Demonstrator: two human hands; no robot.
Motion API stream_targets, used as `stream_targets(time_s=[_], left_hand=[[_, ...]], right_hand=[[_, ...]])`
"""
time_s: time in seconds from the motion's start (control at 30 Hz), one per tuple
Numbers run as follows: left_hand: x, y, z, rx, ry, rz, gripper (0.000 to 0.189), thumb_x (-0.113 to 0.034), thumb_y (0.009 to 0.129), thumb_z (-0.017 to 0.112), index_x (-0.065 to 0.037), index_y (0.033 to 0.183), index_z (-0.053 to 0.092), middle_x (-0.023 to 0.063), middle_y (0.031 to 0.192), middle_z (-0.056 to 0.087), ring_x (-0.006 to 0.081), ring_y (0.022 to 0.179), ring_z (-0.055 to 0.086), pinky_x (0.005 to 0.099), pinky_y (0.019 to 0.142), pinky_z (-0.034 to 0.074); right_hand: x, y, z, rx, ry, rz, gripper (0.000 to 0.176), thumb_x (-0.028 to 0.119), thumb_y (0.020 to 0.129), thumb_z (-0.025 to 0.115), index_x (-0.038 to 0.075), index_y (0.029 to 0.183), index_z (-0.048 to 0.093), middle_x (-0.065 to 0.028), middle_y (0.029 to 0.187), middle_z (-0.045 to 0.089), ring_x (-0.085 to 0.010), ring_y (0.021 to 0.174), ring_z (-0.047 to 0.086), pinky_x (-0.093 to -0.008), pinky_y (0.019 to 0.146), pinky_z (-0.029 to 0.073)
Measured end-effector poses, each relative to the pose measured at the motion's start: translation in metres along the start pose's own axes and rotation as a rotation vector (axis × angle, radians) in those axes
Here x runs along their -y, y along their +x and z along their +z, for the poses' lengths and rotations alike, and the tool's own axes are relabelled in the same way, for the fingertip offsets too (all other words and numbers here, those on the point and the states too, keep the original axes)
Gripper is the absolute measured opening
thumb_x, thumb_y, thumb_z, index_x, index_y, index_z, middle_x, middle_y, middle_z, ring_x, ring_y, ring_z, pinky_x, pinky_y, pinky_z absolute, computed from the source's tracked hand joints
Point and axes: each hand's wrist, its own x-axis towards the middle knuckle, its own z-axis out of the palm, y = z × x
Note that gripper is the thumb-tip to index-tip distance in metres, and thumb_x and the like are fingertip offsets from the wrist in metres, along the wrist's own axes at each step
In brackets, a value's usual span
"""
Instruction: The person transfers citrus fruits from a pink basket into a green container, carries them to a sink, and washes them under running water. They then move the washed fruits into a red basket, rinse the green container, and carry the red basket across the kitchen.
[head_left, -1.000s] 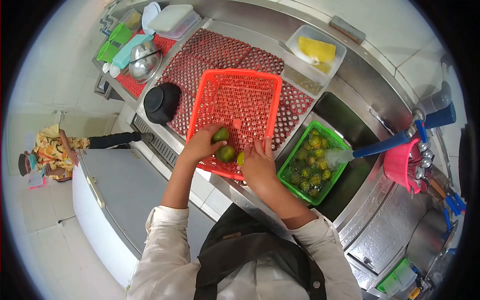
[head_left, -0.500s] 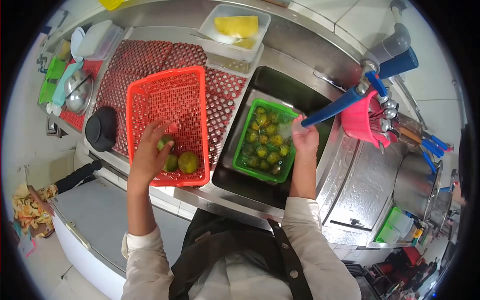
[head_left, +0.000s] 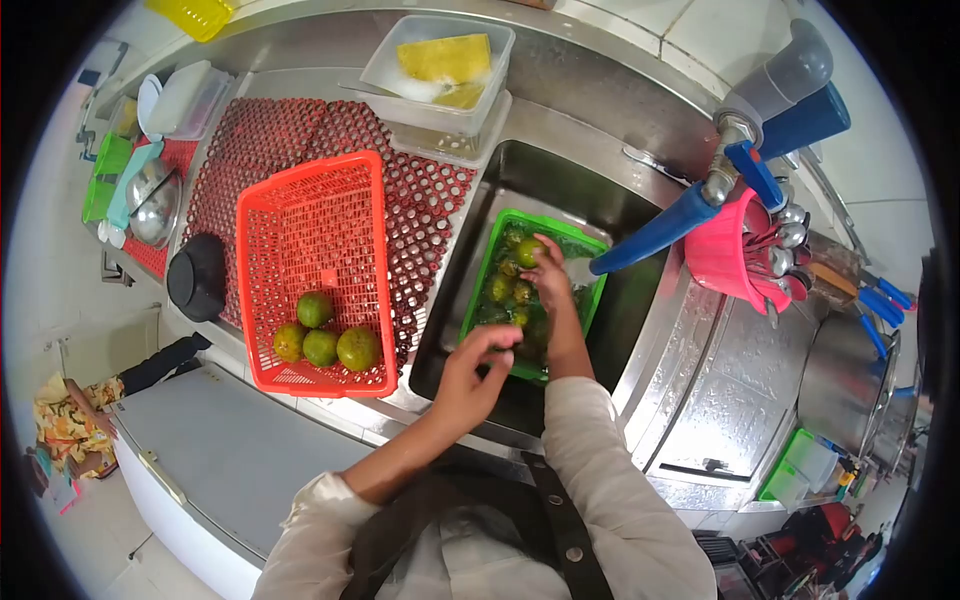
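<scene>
My right hand (head_left: 550,275) is closed on a green-yellow orange (head_left: 526,251), holding it over the water. Below it, several more oranges (head_left: 500,288) sit in the water of a green basin (head_left: 466,325) inside the sink (head_left: 432,350). My left hand (head_left: 478,378) hovers over the near left corner of the basin, fingers curved and apart from the thumb, with nothing visible in it. To the left stands a red plastic basket (head_left: 384,270) with several oranges (head_left: 320,347) at its near end.
A blue hose (head_left: 650,236) on the tap reaches over the basin, beside a pink container of spoons (head_left: 715,255). Behind the basket is a clear tub (head_left: 440,110) with a yellow sponge (head_left: 445,58). A black bowl (head_left: 197,277) stands left; a person's arm (head_left: 90,408) shows beyond.
My left hand has left the red basket, moving right to the basin; one more orange now shows in the basket. My right hand has moved from the hose's mouth and taken an orange.
</scene>
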Motion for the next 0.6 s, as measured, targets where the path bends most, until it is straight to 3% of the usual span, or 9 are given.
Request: stream_targets(time_s=[0.03, 0.07, 0.17, 0.23, 0.3, 0.4, 0.47, 0.57, 0.6], left_hand=[[0.023, 0.006, 0.018, -0.161, -0.249, -0.173, 0.031, -0.007, 0.081, 0.054, -0.004, 0.111, 0.049, 0.0116, 0.11, 0.051, 0.0216, 0.099, 0.051, 0.0322, 0.082, 0.042], [0.051, 0.019, 0.036, -0.267, -0.198, -0.201, 0.035, -0.012, 0.082, 0.054, -0.003, 0.114, 0.045, 0.0131, 0.111, 0.05, 0.0216, 0.099, 0.05, 0.0332, 0.083, 0.041], [0.127, 0.076, 0.093, -0.552, -0.166, -0.302, 0.042, -0.022, 0.082, 0.056, 0.002, 0.115, 0.043, 0.0202, 0.109, 0.049, 0.0267, 0.1, 0.05, 0.035, 0.088, 0.038], [0.128, 0.108, 0.109, -0.492, -0.195, -0.273, 0.044, -0.023, 0.08, 0.058, 0.001, 0.115, 0.044, 0.0206, 0.108, 0.05, 0.0288, 0.101, 0.049, 0.0353, 0.089, 0.038], [0.128, 0.122, 0.123, -0.438, -0.205, -0.251, 0.046, -0.025, 0.078, 0.059, 0.001, 0.114, 0.045, 0.021, 0.108, 0.051, 0.031, 0.102, 0.049, 0.0356, 0.089, 0.037], [0.12, 0.13, 0.136, -0.411, 0.085, -0.118, 0.042, -0.03, 0.078, 0.059, -0.002, 0.107, 0.051, 0.0173, 0.1, 0.055, 0.0249, 0.094, 0.054, 0.0347, 0.082, 0.041], [0.108, 0.134, 0.142, -0.358, 0.121, -0.057, 0.054, -0.026, 0.066, 0.067, -0.001, 0.11, 0.049, 0.0202, 0.107, 0.052, 0.034, 0.1, 0.05, 0.0376, 0.086, 0.04], [0.108, 0.149, 0.147, -0.372, 0.039, -0.08, 0.051, -0.027, 0.065, 0.068, -0.001, 0.106, 0.052, 0.0196, 0.101, 0.055, 0.0332, 0.093, 0.054, 0.0372, 0.079, 0.044], [0.103, 0.153, 0.141, -0.423, 0.016, -0.131, 0.04, -0.03, 0.066, 0.069, -0.002, 0.093, 0.058, 0.019, 0.087, 0.06, 0.0314, 0.081, 0.059, 0.0352, 0.07, 0.046]], right_hand=[[0.015, -0.012, -0.018, 0.127, 0.491, 0.151, 0.027, 0.021, 0.081, 0.051, 0.017, 0.107, 0.053, -0.0126, 0.104, 0.055, -0.0273, 0.083, 0.058, -0.0366, 0.07, 0.049], [0.03, -0.024, -0.032, 0.25, 0.981, 0.299, 0.027, 0.027, 0.085, 0.045, 0.014, 0.106, 0.053, -0.012, 0.101, 0.057, -0.0275, 0.081, 0.059, -0.0357, 0.068, 0.05], [0.057, -0.046, -0.048, 0.178, 1.02, 0.35, 0.035, 0.033, 0.087, 0.036, 0.006, 0.104, 0.051, -0.0111, 0.096, 0.058, -0.028, 0.082, 0.058, -0.0367, 0.073, 0.049], [0.052, -0.048, -0.048, 0.158, 1.008, 0.37, 0.031, 0.029, 0.083, 0.046, 0.007, 0.104, 0.052, -0.0111, 0.096, 0.059, -0.0231, 0.086, 0.057, -0.0355, 0.073, 0.047], [0.053, -0.047, -0.041, -0.177, 0.833, 0.355, 0.028, 0.027, 0.082, 0.049, 0.007, 0.101, 0.053, -0.0102, 0.095, 0.059, -0.021, 0.084, 0.057, -0.0346, 0.075, 0.046], [0.028, -0.023, -0.063, -0.052, 0.872, 0.234, 0.03, 0.029, 0.086, 0.046, 0.005, 0.102, 0.054, -0.0075, 0.093, 0.059, -0.0188, 0.085, 0.056, -0.0319, 0.077, 0.045], [0.037, -0.019, -0.07, 0.025, 0.893, 0.216, 0.034, 0.029, 0.087, 0.041, 0.003, 0.105, 0.054, -0.0065, 0.093, 0.058, -0.0192, 0.086, 0.056, -0.0305, 0.078, 0.045], [0.055, -0.018, -0.081, 0.074, 0.946, 0.325, 0.051, 0.049, 0.089, 0.03, 0.005, 0.107, 0.05, -0.011, 0.103, 0.055, -0.0225, 0.093, 0.053, -0.0372, 0.084, 0.042], [0.063, -0.022, -0.076, 0.048, 0.981, 0.329, 0.059, 0.054, 0.088, 0.024, 0.005, 0.114, 0.045, -0.0101, 0.11, 0.052, -0.024, 0.1, 0.05, -0.0375, 0.088, 0.038]])
